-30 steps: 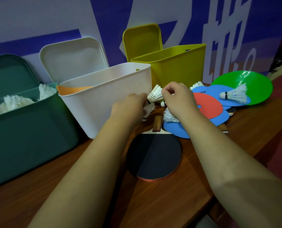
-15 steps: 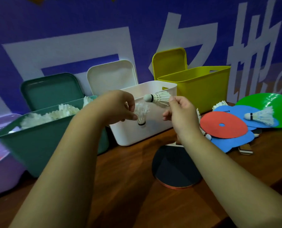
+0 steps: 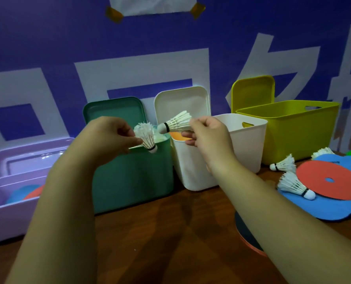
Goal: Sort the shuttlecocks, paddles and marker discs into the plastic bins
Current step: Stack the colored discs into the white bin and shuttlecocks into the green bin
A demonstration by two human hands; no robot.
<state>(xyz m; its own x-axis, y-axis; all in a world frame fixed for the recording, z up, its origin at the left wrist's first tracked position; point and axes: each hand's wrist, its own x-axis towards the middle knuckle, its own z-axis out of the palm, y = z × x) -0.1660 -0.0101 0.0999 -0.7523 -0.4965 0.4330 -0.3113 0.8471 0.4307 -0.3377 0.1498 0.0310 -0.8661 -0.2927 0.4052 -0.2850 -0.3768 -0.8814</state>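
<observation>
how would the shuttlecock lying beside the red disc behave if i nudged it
Probably very light: the shuttlecock is mostly thin feathers on a small tip. Lying on its side, the cone shape would likely roll in an arc, not straight. The feathers look easy to crush.

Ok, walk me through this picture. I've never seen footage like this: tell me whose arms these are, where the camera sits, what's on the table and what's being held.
No machine here: these are a person's two bare arms, filmed by one wide-angle camera worn on the head, looking forward and down. The left hand pinches a cork-down shuttlecock; the right hand pinches a sideways shuttlecock by its feathers, both near the rim of the green bin. Beside it on the wooden table stand a purple bin holding coloured discs, a white bin and a yellow bin. At the right lie a red disc on a blue disc, loose shuttlecocks and a dark paddle partly hidden by the right arm.
</observation>
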